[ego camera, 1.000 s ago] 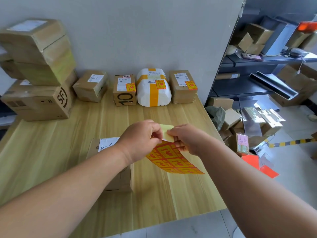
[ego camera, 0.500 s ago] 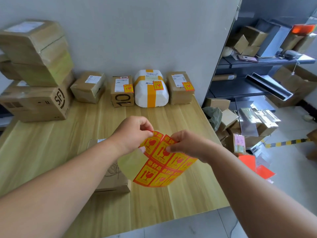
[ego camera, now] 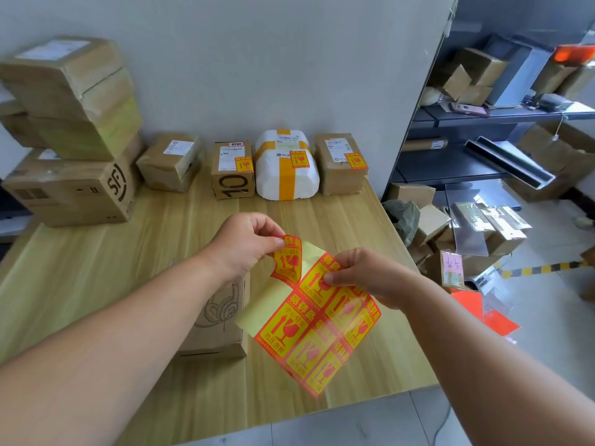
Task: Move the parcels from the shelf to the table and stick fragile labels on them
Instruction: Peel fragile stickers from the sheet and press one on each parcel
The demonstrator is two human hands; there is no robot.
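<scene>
My right hand pinches the top of a sheet of red-and-yellow fragile labels held above the wooden table. My left hand pinches one fragile label, half peeled off the sheet's yellow backing. Under my left forearm lies a brown parcel with a headphone drawing. At the back wall stand an unlabelled brown parcel, and a "10" box, a white parcel with yellow tape and a brown box, each bearing a fragile label.
Large stacked cardboard boxes fill the table's back left. To the right, a dark shelf holds boxes, and more parcels and plastic sheets lie on the floor beside the table's right edge.
The label sheet has been turned face up and lowered. My left hand has lifted one label away from the backing, exposing bare yellow liner.
</scene>
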